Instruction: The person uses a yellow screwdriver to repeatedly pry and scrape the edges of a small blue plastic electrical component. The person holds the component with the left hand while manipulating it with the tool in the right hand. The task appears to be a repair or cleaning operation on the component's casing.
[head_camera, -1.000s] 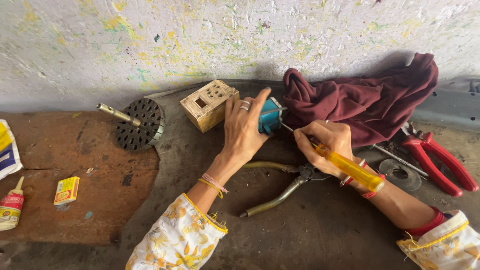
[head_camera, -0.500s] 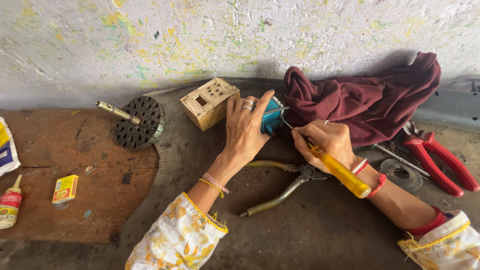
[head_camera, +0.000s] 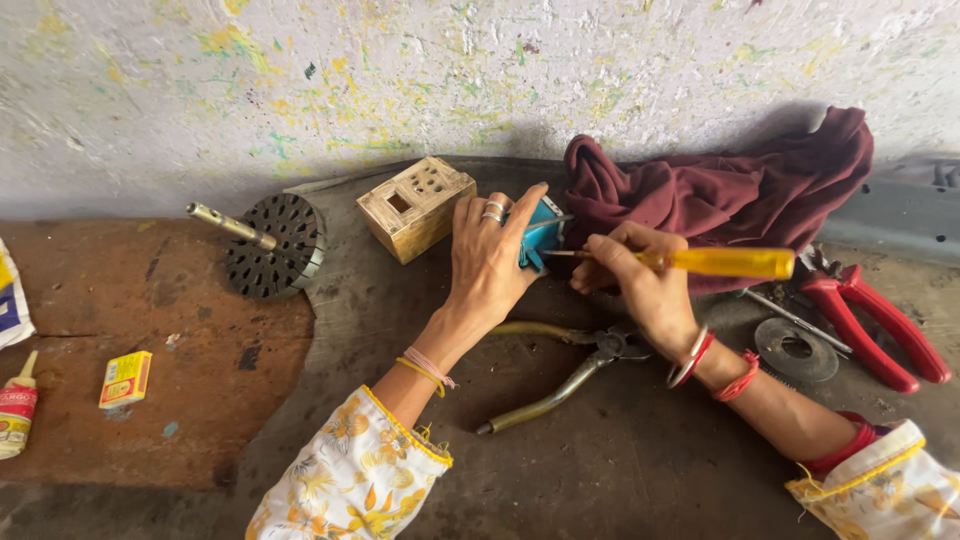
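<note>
Paint-flecked white wall backs a dark, grimy worktop (head_camera: 620, 470), with a rust-brown patch on one side of it. Take the small blue box (head_camera: 543, 235) as the landmark: it sits near the wall, about mid-worktop. The left hand (head_camera: 487, 262) lies over it from the side of the pale wooden block, fingers curled round the box and pressing it steady, so that grip is closed on the box. The right hand (head_camera: 635, 275), on the other side of the box, pinches a yellow-handled screwdriver (head_camera: 700, 262) between thumb and fingers; the thin shaft runs level to the box and its tip meets the box's edge.

Just beyond the left hand from the box stands the wooden block (head_camera: 415, 207) with holes in its top. Farther that way lies a round black perforated disc (head_camera: 275, 245) with a metal shaft sticking out. On the far side of the box from the block, a maroon cloth (head_camera: 720, 190) is heaped against the wall. Nearer the person than the box lie olive-handled pliers (head_camera: 560, 375), under the right wrist. Past the right forearm from the box rest red-handled pliers (head_camera: 870, 320) and a flat metal ring (head_camera: 795, 350). Well away on the brown patch sit a small yellow packet (head_camera: 125, 380) and a glue tube (head_camera: 17, 410).
</note>
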